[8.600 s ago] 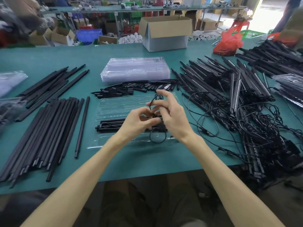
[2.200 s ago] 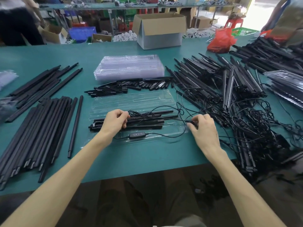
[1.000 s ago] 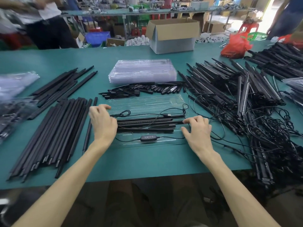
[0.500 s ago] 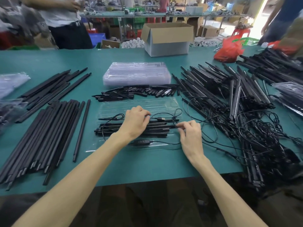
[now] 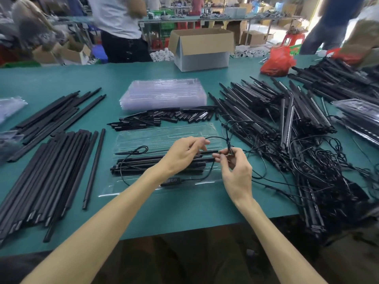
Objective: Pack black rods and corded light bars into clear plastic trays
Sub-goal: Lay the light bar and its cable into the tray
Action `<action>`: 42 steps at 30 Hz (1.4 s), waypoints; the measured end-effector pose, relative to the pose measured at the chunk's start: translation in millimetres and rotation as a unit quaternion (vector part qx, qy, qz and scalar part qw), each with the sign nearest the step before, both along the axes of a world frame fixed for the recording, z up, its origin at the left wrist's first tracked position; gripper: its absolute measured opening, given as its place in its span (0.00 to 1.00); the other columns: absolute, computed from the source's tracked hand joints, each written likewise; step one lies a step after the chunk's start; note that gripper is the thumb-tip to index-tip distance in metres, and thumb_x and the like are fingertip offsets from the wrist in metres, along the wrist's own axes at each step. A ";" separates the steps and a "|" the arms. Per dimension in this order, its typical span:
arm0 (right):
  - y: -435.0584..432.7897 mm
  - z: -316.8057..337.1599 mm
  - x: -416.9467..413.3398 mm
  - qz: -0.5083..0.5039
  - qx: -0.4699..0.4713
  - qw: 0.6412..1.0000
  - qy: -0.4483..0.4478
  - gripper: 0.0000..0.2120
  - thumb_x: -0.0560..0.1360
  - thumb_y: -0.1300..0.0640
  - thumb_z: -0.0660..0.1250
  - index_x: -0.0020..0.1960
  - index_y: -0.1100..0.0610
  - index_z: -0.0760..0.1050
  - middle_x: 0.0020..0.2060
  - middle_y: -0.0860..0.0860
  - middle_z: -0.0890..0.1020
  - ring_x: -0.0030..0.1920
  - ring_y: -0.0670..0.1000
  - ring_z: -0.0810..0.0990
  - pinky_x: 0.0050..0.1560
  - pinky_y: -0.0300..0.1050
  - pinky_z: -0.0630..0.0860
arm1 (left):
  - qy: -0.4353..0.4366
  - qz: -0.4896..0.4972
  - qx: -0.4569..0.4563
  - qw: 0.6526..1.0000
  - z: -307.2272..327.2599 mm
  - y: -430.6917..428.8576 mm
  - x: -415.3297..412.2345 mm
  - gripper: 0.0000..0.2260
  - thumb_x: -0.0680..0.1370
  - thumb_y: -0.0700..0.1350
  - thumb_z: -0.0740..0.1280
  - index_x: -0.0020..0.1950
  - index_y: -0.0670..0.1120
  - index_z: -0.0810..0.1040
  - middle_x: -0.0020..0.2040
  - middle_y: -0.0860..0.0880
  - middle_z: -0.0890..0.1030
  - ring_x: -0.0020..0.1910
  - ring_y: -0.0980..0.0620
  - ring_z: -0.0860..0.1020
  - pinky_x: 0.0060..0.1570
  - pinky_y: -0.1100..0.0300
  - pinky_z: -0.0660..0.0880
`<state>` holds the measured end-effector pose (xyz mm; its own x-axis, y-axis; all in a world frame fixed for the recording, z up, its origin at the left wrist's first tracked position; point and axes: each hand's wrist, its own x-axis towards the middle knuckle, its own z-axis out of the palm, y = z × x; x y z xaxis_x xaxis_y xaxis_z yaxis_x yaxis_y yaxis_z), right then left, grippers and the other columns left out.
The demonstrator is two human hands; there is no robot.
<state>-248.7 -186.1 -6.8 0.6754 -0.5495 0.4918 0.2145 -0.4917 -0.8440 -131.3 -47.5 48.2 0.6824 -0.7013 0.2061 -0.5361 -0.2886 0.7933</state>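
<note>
A clear plastic tray [image 5: 164, 133] lies open on the green table in front of me, with black rods and light bars [image 5: 143, 163] lying along its near half. A thin black cord [image 5: 217, 138] loops up from the tray; its inline controller [image 5: 171, 180] rests on the tray's front edge. My left hand [image 5: 184, 153] is raised over the tray's right half and pinches the cord. My right hand [image 5: 235, 171] pinches the same cord near a small plug, just right of the left hand.
Long black rods [image 5: 47, 171] lie in rows at the left. A stack of clear trays [image 5: 164, 93] and short black pieces [image 5: 164, 118] sit behind the open tray. Corded light bars [image 5: 287, 128] are piled and tangled at the right. A cardboard box [image 5: 202, 49] and people stand at the far edge.
Both hands have lifted off the rods in the tray and come together above its right end, raising a loop of cord between them.
</note>
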 end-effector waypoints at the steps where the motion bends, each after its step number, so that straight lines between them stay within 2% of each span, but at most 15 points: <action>1: 0.2 -0.8 0.4 0.006 0.004 1.000 -0.002 0.03 0.82 0.60 0.64 0.55 0.58 0.73 0.49 0.49 0.84 0.50 0.43 0.85 0.51 0.38 0.81 | 0.031 -0.017 -0.013 0.999 -0.9 2.5 -2.0 0.17 0.86 0.51 0.57 0.59 0.47 0.84 0.50 0.52 0.85 0.48 0.57 0.82 0.54 0.62 0.76; 3: 1.9 -0.9 0.7 0.024 0.016 1.000 -0.010 0.04 0.83 0.58 0.63 0.54 0.58 0.74 0.49 0.50 0.84 0.51 0.44 0.86 0.51 0.40 0.81 | 0.097 -0.036 -0.026 0.994 -2.0 6.4 -5.3 0.16 0.86 0.52 0.57 0.59 0.50 0.84 0.52 0.53 0.86 0.51 0.55 0.83 0.56 0.62 0.77; 5: 3.0 -0.4 0.2 0.039 0.033 0.998 -0.023 0.07 0.84 0.57 0.60 0.54 0.59 0.74 0.49 0.50 0.85 0.50 0.45 0.86 0.51 0.40 0.82 | 0.120 -0.049 -0.015 0.992 -4.4 8.7 -7.1 0.13 0.84 0.51 0.61 0.59 0.51 0.84 0.55 0.55 0.85 0.57 0.55 0.82 0.61 0.60 0.76; 9: 1.8 0.4 0.5 0.041 0.063 0.996 -0.050 0.08 0.85 0.56 0.57 0.57 0.59 0.70 0.46 0.51 0.85 0.47 0.49 0.87 0.47 0.42 0.83 | 0.132 -0.071 -0.033 0.988 -11.3 11.2 -7.5 0.10 0.81 0.44 0.68 0.60 0.43 0.85 0.58 0.48 0.85 0.61 0.52 0.81 0.64 0.59 0.75; 12: 1.9 0.7 1.0 0.023 0.056 0.997 -0.044 0.06 0.85 0.56 0.58 0.60 0.55 0.68 0.45 0.49 0.84 0.44 0.48 0.87 0.41 0.43 0.83 | 0.094 -0.086 -0.016 0.992 -16.4 11.4 -8.3 0.09 0.78 0.41 0.72 0.58 0.40 0.85 0.59 0.46 0.82 0.60 0.54 0.79 0.59 0.66 0.73; 15: 2.5 -0.3 0.3 0.019 0.012 1.000 -0.020 0.08 0.84 0.56 0.59 0.62 0.48 0.66 0.44 0.44 0.84 0.42 0.45 0.86 0.40 0.38 0.81 | 0.006 -0.086 0.050 0.995 -23.7 8.9 -10.2 0.07 0.77 0.41 0.74 0.54 0.43 0.87 0.63 0.47 0.79 0.59 0.54 0.76 0.54 0.73 0.68; 19: 6.3 -1.0 -2.2 0.030 -0.059 0.998 0.015 0.12 0.83 0.53 0.60 0.65 0.47 0.67 0.42 0.39 0.83 0.42 0.39 0.84 0.42 0.30 0.77 | -0.075 -0.081 0.060 0.992 -35.3 7.9 -12.3 0.06 0.75 0.41 0.75 0.51 0.42 0.88 0.64 0.48 0.78 0.59 0.57 0.71 0.61 0.77 0.58; 21: 8.4 0.6 -3.5 0.034 -0.086 0.996 0.017 0.09 0.83 0.51 0.59 0.62 0.46 0.68 0.42 0.39 0.83 0.45 0.38 0.84 0.44 0.31 0.78 | -0.075 -0.072 0.049 0.993 -38.3 8.5 -12.1 0.05 0.75 0.42 0.76 0.49 0.43 0.88 0.62 0.53 0.78 0.58 0.59 0.71 0.61 0.74 0.62; 24: 10.4 3.4 -5.6 0.051 -0.103 0.993 0.027 0.06 0.83 0.50 0.58 0.59 0.49 0.70 0.44 0.44 0.83 0.46 0.42 0.84 0.46 0.38 0.80 | -0.019 -0.037 0.045 0.998 -38.8 9.0 -9.9 0.03 0.73 0.45 0.77 0.46 0.48 0.88 0.59 0.57 0.81 0.57 0.58 0.75 0.56 0.64 0.68; 28: 10.0 5.4 -13.6 0.079 -0.096 0.990 0.069 0.13 0.83 0.44 0.58 0.55 0.52 0.75 0.47 0.44 0.83 0.49 0.44 0.82 0.49 0.42 0.78 | 0.010 -0.005 0.023 1.000 -38.8 7.2 -12.1 0.05 0.71 0.45 0.79 0.39 0.54 0.85 0.52 0.59 0.82 0.54 0.59 0.78 0.49 0.68 0.68; 32: 3.0 11.7 -20.2 0.039 -0.105 0.991 0.074 0.22 0.83 0.42 0.57 0.48 0.56 0.81 0.46 0.46 0.77 0.49 0.47 0.77 0.49 0.38 0.72 | -0.002 0.020 0.005 1.000 -43.7 5.6 -12.3 0.05 0.70 0.47 0.79 0.38 0.55 0.85 0.49 0.58 0.83 0.55 0.61 0.77 0.51 0.70 0.67; 34: -0.9 18.2 -20.0 0.009 -0.073 0.993 0.087 0.21 0.81 0.42 0.62 0.43 0.57 0.82 0.46 0.46 0.73 0.51 0.49 0.75 0.50 0.38 0.70 | 0.008 0.024 -0.005 1.000 -45.1 6.4 -10.8 0.04 0.70 0.47 0.79 0.41 0.53 0.86 0.48 0.58 0.82 0.55 0.59 0.77 0.49 0.69 0.68; 37: -4.2 25.2 -17.3 0.010 -0.018 0.993 0.114 0.19 0.78 0.41 0.65 0.44 0.55 0.85 0.49 0.46 0.72 0.55 0.51 0.73 0.54 0.41 0.71 | 0.024 0.019 -0.018 0.999 -45.6 8.1 -9.6 0.04 0.70 0.47 0.80 0.41 0.52 0.87 0.48 0.57 0.82 0.52 0.60 0.78 0.46 0.70 0.70; 39: -5.1 26.5 -15.7 0.016 0.027 0.992 0.124 0.18 0.78 0.42 0.67 0.44 0.56 0.85 0.48 0.49 0.73 0.51 0.51 0.75 0.51 0.40 0.72 | 0.054 0.024 -0.043 0.997 -46.5 9.2 -9.6 0.04 0.70 0.46 0.80 0.40 0.51 0.86 0.47 0.55 0.83 0.49 0.59 0.80 0.46 0.69 0.72; 42: -5.6 25.6 -14.9 0.025 0.093 0.988 0.122 0.08 0.78 0.47 0.70 0.48 0.52 0.83 0.46 0.51 0.81 0.44 0.49 0.78 0.48 0.40 0.75 | 0.121 0.045 -0.099 0.987 -46.5 13.6 -8.9 0.10 0.68 0.45 0.81 0.39 0.45 0.81 0.44 0.51 0.85 0.45 0.53 0.83 0.47 0.61 0.79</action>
